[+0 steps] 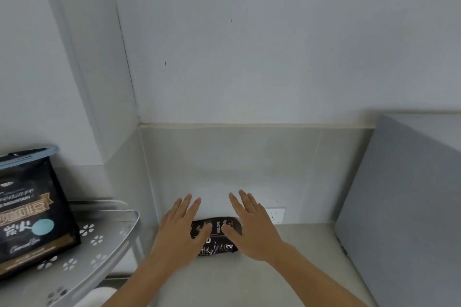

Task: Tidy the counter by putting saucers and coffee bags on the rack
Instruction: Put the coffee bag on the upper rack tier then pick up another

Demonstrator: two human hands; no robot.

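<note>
A small black coffee bag (219, 239) with white print lies flat on the grey counter (224, 281) near the back wall. My left hand (180, 229) hovers over its left side and my right hand (252, 227) over its right side, fingers spread, thumbs above the bag; neither grips it. A larger black coffee bag (30, 217) stands upright on the top shelf of the grey metal rack (99, 254) at the left. A white rounded object (97, 294), possibly a saucer, shows under the shelf.
A grey panel (404, 207) stands along the counter's right side. A white wall socket (277, 215) sits on the tiled backsplash just right of my right hand. The wall corner lies behind the rack.
</note>
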